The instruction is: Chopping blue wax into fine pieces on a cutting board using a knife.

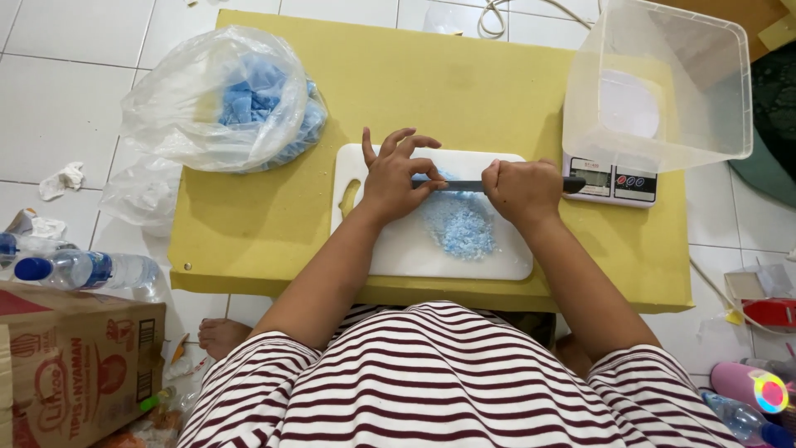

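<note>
A white cutting board [390, 249] lies on a low yellow table [464, 91]. A pile of light blue crumbs [461, 226] sits on the board's middle. My right hand [521, 189] is closed around the handle of a dark knife [464, 186], whose blade lies flat across the board above the pile. My left hand [396, 176] rests on the board with its fingertips pressing on the blade's far end. A clear plastic bag with blue chunks [240, 99] lies on the table's left side.
A clear plastic tub [663, 83] stands on a small white kitchen scale [609, 178] at the table's right. On the tiled floor are a water bottle [83, 270] and a cardboard box [75, 365] at left, and cables and small items at right.
</note>
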